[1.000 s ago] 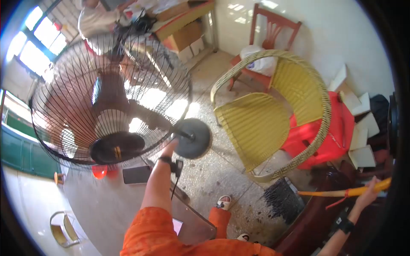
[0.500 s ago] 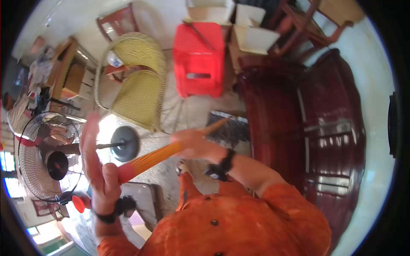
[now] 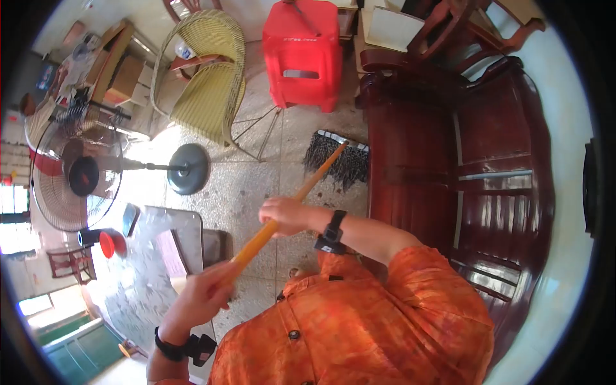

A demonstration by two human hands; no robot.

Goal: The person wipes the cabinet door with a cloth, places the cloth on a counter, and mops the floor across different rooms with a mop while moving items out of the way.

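Observation:
A mop runs diagonally across the middle, its yellow handle (image 3: 253, 247) slanting from lower left to upper right. The dark grey stringy mop head (image 3: 337, 160) lies on the floor beside the base of the wooden bench. Around the handle's near end, my left hand (image 3: 204, 293) is closed; its fingers cover the tip. Farther along the shaft, my right hand (image 3: 284, 215) is wrapped around it. Each wrist wears a black strap with a small device.
A dark red wooden bench (image 3: 410, 167) lines the right side. Ahead stand a red plastic stool (image 3: 303, 61) and a yellow woven chair (image 3: 208, 96). At left are a standing fan (image 3: 83, 176) and a table (image 3: 138, 276) holding a red cup (image 3: 112, 244).
My left hand, earlier with fingers stretched out at the handle's end, has come down and closed around it. My right hand stays on the shaft. The view has shifted, showing the mop head more clearly.

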